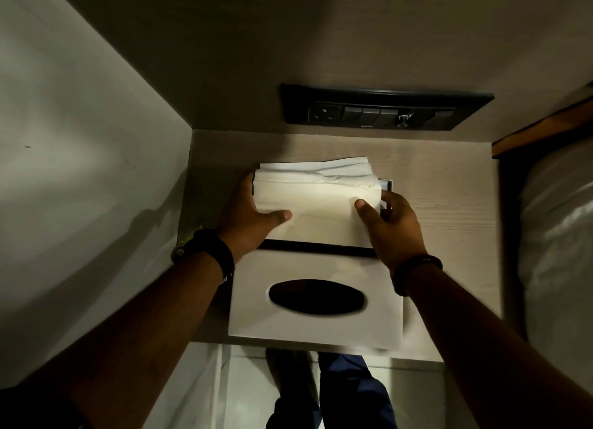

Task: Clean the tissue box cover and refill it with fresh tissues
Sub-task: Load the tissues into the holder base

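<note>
A thick stack of white tissues is held from both ends over a dark-rimmed box base on the small shelf. My left hand grips the stack's left end, thumb lying across its front. My right hand pinches the right end, thumb on top. The white tissue box cover, with its dark oval slot, lies flat on the shelf just in front of the base, between my forearms. Most of the base is hidden under the tissues.
The pale wooden shelf sits in a corner, with a wall close on the left. A black switch and socket panel is on the back wall. White bedding lies to the right. My shoes show on the floor below.
</note>
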